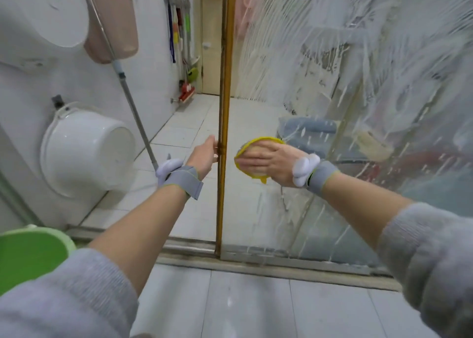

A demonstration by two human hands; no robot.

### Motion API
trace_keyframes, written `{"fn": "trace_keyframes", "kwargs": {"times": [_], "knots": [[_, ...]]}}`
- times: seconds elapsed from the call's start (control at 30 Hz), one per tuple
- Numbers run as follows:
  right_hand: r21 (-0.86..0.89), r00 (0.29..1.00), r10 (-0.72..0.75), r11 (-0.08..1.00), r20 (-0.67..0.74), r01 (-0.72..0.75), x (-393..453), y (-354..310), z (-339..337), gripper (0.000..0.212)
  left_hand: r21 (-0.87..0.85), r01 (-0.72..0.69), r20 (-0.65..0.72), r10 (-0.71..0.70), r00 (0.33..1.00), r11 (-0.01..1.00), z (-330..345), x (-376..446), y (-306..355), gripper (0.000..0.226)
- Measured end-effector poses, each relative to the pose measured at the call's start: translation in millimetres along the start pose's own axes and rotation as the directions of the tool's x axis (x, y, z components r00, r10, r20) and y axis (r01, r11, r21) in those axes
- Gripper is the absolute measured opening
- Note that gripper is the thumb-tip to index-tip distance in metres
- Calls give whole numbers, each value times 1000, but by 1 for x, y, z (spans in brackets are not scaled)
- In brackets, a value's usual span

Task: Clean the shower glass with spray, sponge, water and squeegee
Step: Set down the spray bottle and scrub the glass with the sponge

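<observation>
The shower glass (345, 86) fills the right half of the view, streaked with white foam. Its gold-brown edge strip (225, 81) runs top to bottom at the centre. My right hand (268, 162) lies flat on a round yellow sponge (258, 143) and presses it against the lower left part of the glass. My left hand (203, 155) grips the edge strip at about the same height, its fingers curled round it and partly hidden behind it. No spray bottle or squeegee is clearly in view.
A green bucket (28, 255) sits at the lower left. White basins (84, 150) and a pink one (115, 22) hang on the left wall, with a mop pole (128, 86) leaning across. Cleaning tools (185, 56) hang further back. The door track (256, 258) crosses the tiled floor.
</observation>
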State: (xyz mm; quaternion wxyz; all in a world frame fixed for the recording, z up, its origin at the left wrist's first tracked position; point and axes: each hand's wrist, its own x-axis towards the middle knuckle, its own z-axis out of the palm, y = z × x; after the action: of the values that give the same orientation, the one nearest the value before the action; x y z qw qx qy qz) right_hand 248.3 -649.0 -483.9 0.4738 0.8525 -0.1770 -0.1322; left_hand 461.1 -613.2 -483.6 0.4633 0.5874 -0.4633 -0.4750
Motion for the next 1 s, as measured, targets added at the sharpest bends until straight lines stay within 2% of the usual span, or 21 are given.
{"fn": "trace_keyframes", "kwargs": {"times": [0.07,0.13,0.2,0.23,0.4,0.5,0.7,0.77,0.83,0.9,0.93,1.0], "knots": [[40,971,187,982,-151,-183,1,28,-19,63,51,2,-27,-1,1000,999,2,0,-3,41],[111,886,396,918,-242,-381,12,44,-33,67,61,-15,-43,18,999,998,3,4,-6,46],[167,817,499,867,-289,-470,24,32,-36,68,32,-27,-41,28,999,999,5,7,-10,49],[184,810,498,867,-310,-463,31,18,-29,69,3,-45,-43,45,998,999,7,11,-15,49],[161,913,288,955,-291,-250,40,-46,17,74,-29,-49,-87,46,995,998,16,17,-54,48],[144,929,212,974,-304,-175,45,-93,55,70,-30,42,-78,-44,996,999,23,18,-109,47],[34,982,38,999,-183,-32,50,-189,120,63,-129,240,-43,-247,968,962,35,10,-192,51],[-28,999,-6,1000,-50,5,47,-218,140,65,-146,256,-32,-263,964,956,39,12,-212,53],[39,996,-21,999,87,17,47,-240,147,73,-162,289,-27,-297,955,944,41,12,-229,55],[95,978,-142,987,153,129,45,-258,155,80,-165,286,-2,-290,957,944,42,10,-236,56],[190,967,-191,969,166,159,51,-274,173,82,-174,309,4,-313,950,935,44,9,-248,56],[384,938,-239,914,251,130,46,-293,186,83,-156,334,12,-336,942,930,44,5,-266,54]]}}
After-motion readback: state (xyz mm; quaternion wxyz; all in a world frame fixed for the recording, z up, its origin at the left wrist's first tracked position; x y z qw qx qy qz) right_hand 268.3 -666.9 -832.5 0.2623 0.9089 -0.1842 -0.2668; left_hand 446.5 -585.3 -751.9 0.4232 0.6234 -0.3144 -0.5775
